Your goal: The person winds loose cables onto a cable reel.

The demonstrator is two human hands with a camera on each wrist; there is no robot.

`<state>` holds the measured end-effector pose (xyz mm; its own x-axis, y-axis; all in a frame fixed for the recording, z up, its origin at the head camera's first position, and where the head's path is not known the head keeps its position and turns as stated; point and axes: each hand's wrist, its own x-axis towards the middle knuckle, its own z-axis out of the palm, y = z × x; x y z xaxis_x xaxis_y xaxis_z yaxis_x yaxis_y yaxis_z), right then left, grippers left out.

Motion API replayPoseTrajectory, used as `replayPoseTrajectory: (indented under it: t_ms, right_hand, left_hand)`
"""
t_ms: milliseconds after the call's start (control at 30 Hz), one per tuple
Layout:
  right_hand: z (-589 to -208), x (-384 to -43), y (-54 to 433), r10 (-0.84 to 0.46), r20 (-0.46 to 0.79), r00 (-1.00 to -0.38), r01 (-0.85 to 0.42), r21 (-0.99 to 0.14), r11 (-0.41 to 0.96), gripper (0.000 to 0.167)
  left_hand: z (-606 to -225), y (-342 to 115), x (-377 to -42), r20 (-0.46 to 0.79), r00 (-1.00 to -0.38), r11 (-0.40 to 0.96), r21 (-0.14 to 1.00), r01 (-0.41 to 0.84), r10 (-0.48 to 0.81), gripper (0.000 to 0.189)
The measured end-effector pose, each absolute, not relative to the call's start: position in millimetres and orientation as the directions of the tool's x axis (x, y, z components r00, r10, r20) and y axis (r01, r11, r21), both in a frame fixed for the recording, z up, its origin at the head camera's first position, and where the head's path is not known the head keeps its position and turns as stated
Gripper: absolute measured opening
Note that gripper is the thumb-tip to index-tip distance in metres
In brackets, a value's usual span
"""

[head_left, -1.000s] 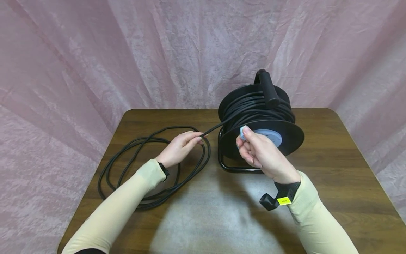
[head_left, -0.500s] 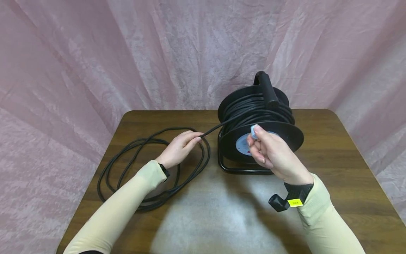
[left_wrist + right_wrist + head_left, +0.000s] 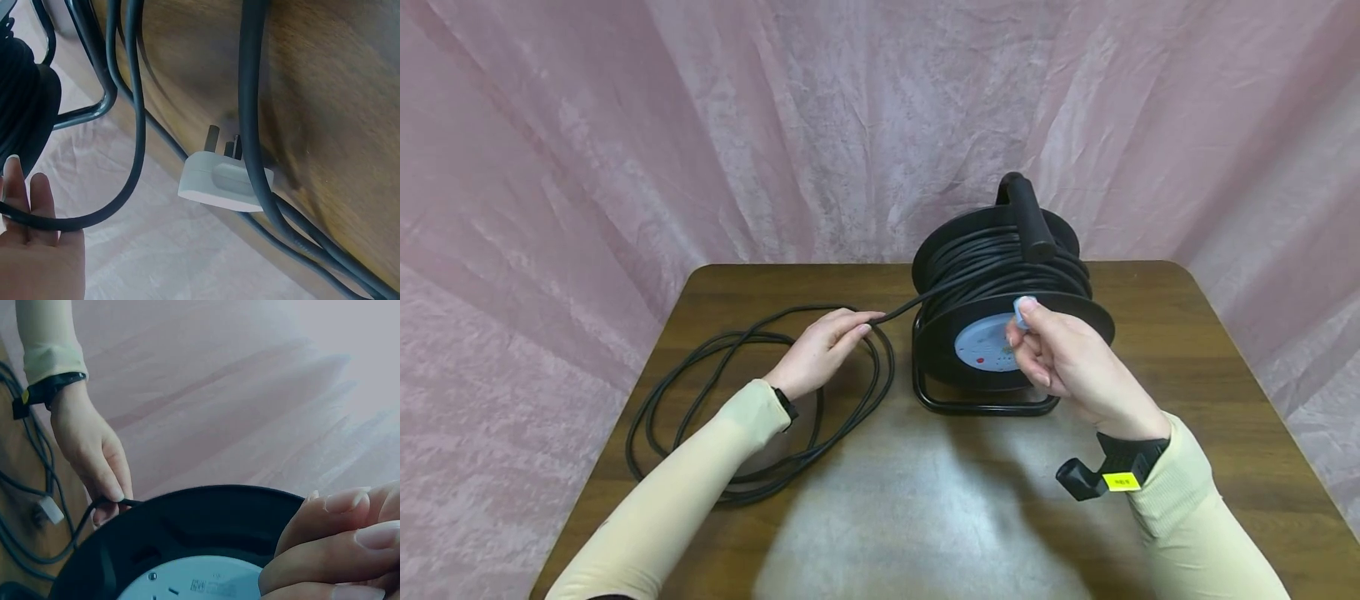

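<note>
- Close along the left edge of the brown wood-grain table (image 3: 910,517) lie loose loops of black round cable (image 3: 249,94), spread wide and flat, probably so that no strand snags on another.
- Amid those loops sits a white plastic three-pin plug (image 3: 219,181); the left arm and hand seem to hide it in the head view. Being the free end, it likely rests there because nothing needs it yet.
- Left of the table's middle, the left hand (image 3: 820,350) pinches one strand of the cable between thumb and fingers, palm downward. The hold looks light, which would let the strand slide while keeping it straight and aimed.
- From those fingertips the strand slants up to the black plastic reel (image 3: 936,354), which stands near the far edge, right of the middle. A black tubular metal stand (image 3: 977,409) lifts its drum off the wood, presumably to let it turn freely.
- The reel's black grip-like handle (image 3: 1032,221) points up and forward, untouched, out of the hands' way. The light-blue round socket panel (image 3: 985,342) faces the person, putting that side within easy reach.
- Furthest right, the right hand (image 3: 1075,358) has its fingers curled, thumb pressing a small light-blue plastic knob (image 3: 1019,312) against them; that off-centre hold should give leverage for turning the drum.
</note>
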<state>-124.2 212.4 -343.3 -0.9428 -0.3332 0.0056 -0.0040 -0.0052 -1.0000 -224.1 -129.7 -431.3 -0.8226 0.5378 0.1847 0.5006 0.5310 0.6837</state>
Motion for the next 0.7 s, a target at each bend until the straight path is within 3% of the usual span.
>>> replayPoseTrajectory:
  t_ms: [233, 700]
  right_hand:
    - [-343, -123, 222, -0.325, 0.02, -0.946, -0.008, -0.999, -0.039, 0.052]
    - [-345, -119, 237, -0.288, 0.011, -0.958, -0.027, -0.998, 0.049, 0.054]
  left_hand:
    - [-432, -128, -226, 0.2, -0.82, 0.524, 0.682, 0.509, 0.536, 0.037]
    - [-433, -127, -222, 0.154, -0.841, 0.534, 0.709, 0.46, 0.519, 0.036]
